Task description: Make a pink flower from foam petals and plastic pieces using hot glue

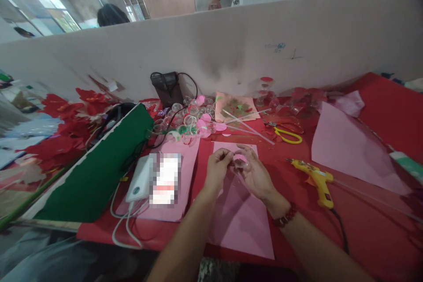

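Note:
Both my hands meet over a pink sheet [241, 224] in the middle of the red table. Between them is a small clear plastic cup [240, 163] with a pink disc showing at its top. My right hand [259, 176] curls around the cup's side. From the left, my left hand [218, 167] pinches at its rim with thumb and finger. A yellow glue gun [313, 178] lies to the right of my right hand, its nozzle pointing left. Beyond my hands lie yellow-handled scissors [287, 135] and clear glue sticks [247, 125].
Many clear cups and pink discs [205, 125] heap up at the back. A power bank [140, 180] with white cables lies left, beside a green board [109, 172] and red artificial flowers [66, 119]. A low wall [165, 48] runs behind; people [214, 2] are beyond it.

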`<state>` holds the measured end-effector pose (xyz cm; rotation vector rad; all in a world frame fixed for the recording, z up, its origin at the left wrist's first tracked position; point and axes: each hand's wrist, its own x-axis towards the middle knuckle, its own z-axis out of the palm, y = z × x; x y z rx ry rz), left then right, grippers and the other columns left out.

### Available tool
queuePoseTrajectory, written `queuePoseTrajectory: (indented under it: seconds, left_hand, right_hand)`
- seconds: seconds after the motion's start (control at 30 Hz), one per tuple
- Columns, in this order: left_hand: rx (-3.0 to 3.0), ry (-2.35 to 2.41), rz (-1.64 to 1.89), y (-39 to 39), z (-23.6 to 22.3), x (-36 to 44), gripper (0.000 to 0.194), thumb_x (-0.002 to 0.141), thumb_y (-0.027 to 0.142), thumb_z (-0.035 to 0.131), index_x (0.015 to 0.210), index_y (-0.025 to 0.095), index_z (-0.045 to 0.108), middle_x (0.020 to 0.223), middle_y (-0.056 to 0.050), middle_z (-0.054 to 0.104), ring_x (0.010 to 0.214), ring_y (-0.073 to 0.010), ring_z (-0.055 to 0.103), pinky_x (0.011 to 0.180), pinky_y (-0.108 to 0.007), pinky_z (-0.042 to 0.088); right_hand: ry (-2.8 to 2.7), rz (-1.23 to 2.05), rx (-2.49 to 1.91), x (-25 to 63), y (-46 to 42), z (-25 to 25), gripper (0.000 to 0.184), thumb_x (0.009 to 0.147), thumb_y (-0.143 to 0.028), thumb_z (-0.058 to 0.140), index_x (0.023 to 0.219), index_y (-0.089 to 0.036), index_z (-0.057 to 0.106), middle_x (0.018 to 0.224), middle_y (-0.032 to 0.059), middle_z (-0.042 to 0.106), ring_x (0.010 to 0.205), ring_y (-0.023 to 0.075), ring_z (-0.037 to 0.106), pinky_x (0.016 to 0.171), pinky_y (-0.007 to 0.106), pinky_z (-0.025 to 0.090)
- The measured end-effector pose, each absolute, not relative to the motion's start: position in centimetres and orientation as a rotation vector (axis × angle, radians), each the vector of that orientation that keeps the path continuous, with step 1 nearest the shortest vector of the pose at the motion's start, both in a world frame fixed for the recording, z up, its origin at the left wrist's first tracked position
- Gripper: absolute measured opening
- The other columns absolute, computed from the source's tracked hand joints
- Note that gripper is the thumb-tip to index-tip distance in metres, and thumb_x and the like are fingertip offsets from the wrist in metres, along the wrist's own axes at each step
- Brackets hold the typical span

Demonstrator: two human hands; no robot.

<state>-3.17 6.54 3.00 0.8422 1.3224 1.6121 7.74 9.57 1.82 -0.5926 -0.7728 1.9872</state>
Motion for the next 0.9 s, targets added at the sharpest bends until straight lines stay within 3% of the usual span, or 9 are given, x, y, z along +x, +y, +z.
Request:
queuePoseTrajectory:
  seconds: [0.27,0.37,0.47,0.57,0.63,0.7,0.9]
  left_hand:
    - [0.802,1.351,1.621,6.7,2.7,-3.4,0.017,0.075,0.028,0.061,0.064,0.016,0.057,0.056,0.003,0.050,0.052,-0.0088,0.045,0.054,-0.022,0.036]
    - [0.812,1.401,1.658,6.8,2.3,-3.5,0.005,0.073,0.021,0.061,0.073,0.016,0.063,0.070,0.000,0.060,0.064,-0.0108,0.054,0.062,-0.023,0.040]
    - [0.867,1.448,1.661,6.8,2.2,-3.5,0.013,0.073,0.021,0.062,0.085,0.018,0.068,0.087,-0.004,0.066,0.079,-0.0143,0.059,0.074,-0.026,0.042]
    - [0.889,1.451,1.661,6.6,2.5,-3.5,0.013,0.078,0.027,0.060,0.077,0.017,0.069,0.080,-0.004,0.067,0.078,-0.0157,0.059,0.078,-0.029,0.043]
    - [0.864,1.413,1.695,6.4,2.9,-3.4,0.012,0.074,0.021,0.063,0.084,0.019,0.070,0.094,-0.005,0.068,0.090,-0.0166,0.059,0.085,-0.029,0.041]
    - [0.801,1.306,1.684,6.4,3.2,-3.3,0.027,0.072,0.019,0.066,0.098,0.022,0.070,0.112,-0.005,0.066,0.101,-0.0174,0.057,0.091,-0.029,0.039]
    - [0.680,1.019,1.465,6.6,2.8,-3.1,0.040,0.074,0.030,0.071,0.112,0.021,0.067,0.109,-0.006,0.066,0.086,-0.0140,0.059,0.081,-0.027,0.044]
  right_hand:
    - [-0.654,2.038,-0.544,8.1,9.8,2.1,0.026,0.082,-0.044,0.064,0.104,-0.030,0.064,0.101,-0.0033,0.059,0.069,0.0081,0.058,0.062,0.021,0.050]
    - [-0.566,2.095,-0.506,8.3,9.9,2.5,0.026,0.083,-0.044,0.062,0.104,-0.028,0.064,0.098,-0.0024,0.061,0.066,0.0087,0.057,0.060,0.023,0.050]
    - [-0.479,2.139,-0.480,8.5,10.1,3.0,0.024,0.087,-0.042,0.058,0.102,-0.026,0.064,0.092,-0.0010,0.062,0.064,0.0094,0.056,0.055,0.022,0.048]
    - [-0.428,2.164,-0.485,8.6,10.2,3.3,0.021,0.088,-0.038,0.056,0.102,-0.025,0.064,0.087,0.0002,0.062,0.061,0.0099,0.055,0.050,0.021,0.045]
    - [-0.402,2.176,-0.482,8.6,10.3,3.2,0.020,0.089,-0.037,0.055,0.102,-0.026,0.064,0.085,0.0004,0.062,0.059,0.0102,0.054,0.047,0.021,0.043]
    - [-0.388,2.192,-0.462,8.6,10.4,2.9,0.019,0.090,-0.037,0.053,0.103,-0.027,0.063,0.086,0.0004,0.062,0.060,0.0105,0.054,0.046,0.021,0.042]
    - [-0.428,2.174,-0.432,8.5,10.6,2.1,0.019,0.090,-0.036,0.055,0.106,-0.029,0.062,0.091,-0.0017,0.065,0.062,0.0093,0.056,0.052,0.021,0.046]
